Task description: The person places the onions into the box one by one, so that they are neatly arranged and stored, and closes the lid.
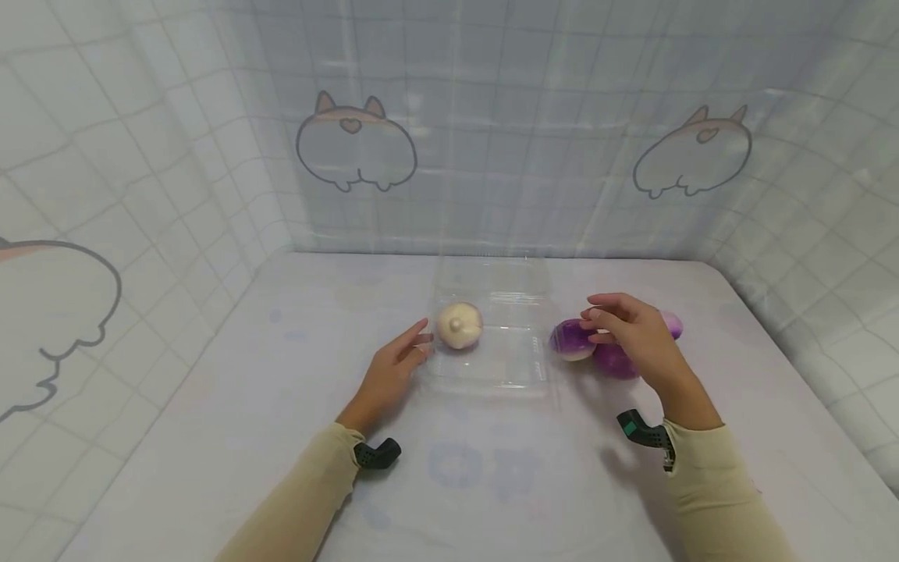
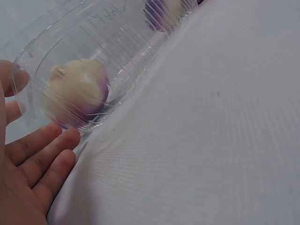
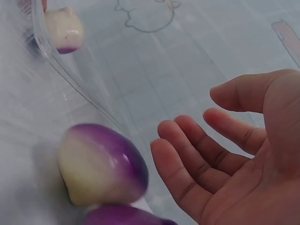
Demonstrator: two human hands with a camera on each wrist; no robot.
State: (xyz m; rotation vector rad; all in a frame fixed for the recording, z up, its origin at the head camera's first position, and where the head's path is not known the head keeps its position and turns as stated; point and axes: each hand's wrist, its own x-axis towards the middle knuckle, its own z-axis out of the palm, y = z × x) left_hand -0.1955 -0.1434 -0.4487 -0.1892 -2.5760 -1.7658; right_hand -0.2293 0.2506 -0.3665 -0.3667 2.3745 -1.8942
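Touching the clear box [image 1: 516, 355] at its left edge, the left hand [image 1: 393, 371] keeps its fingers loosely straight, ungripping. A pale vegetable [image 1: 460, 326] sits inside near that edge — leaving room to its right. The right hand [image 1: 635, 336], relaxed and holding nothing, hovers by a purple-and-white vegetable [image 1: 572, 343] just outside the box's right edge; a purple vegetable [image 1: 614, 363] lies beside that one. Table [image 1: 520, 507] spreads wide between the forearms — plenty of elbow room.

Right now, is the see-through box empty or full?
Neither: the box holds one turnip; the head view shows bare room beside it, inside the box.
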